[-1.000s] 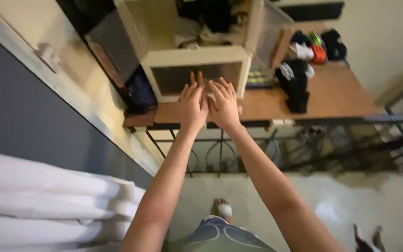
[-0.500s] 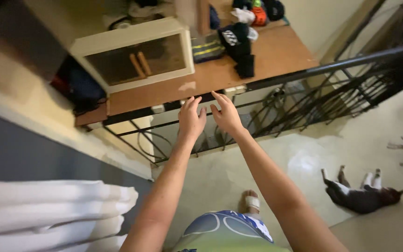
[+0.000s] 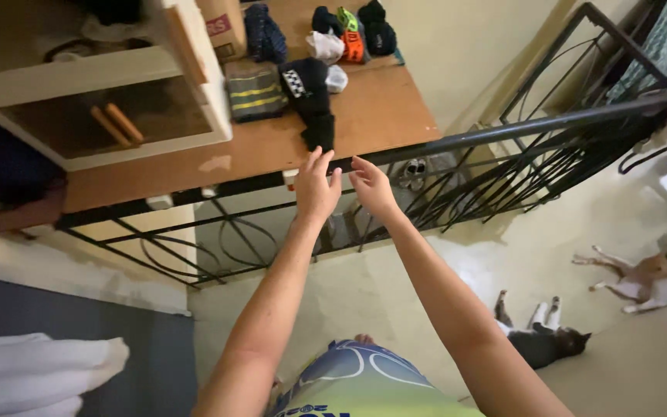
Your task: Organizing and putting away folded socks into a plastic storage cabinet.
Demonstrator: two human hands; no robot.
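Both my arms stretch forward toward a brown wooden tabletop [image 3: 380, 108]. My left hand [image 3: 315, 188] is open with fingers spread, its fingertips just short of a black folded garment [image 3: 310, 100] hanging over the table's front edge. My right hand [image 3: 372, 188] is beside it, also open and holding nothing, level with the black metal railing [image 3: 503, 131] along the table's edge. A dark striped folded cloth [image 3: 253, 89] lies left of the black garment.
A white open cabinet [image 3: 110, 77] with two wooden sticks inside stands on the table at left. Rolled socks and small clothes [image 3: 349, 35] lie at the back. Two cats [image 3: 538, 336] [image 3: 642, 278] lie on the floor at right. White bedding [image 3: 32, 374] is at lower left.
The view has swung right and the cabinet has slid left. My hands, which were together in front of the cabinet, have parted slightly and now reach the table edge by the black garment.
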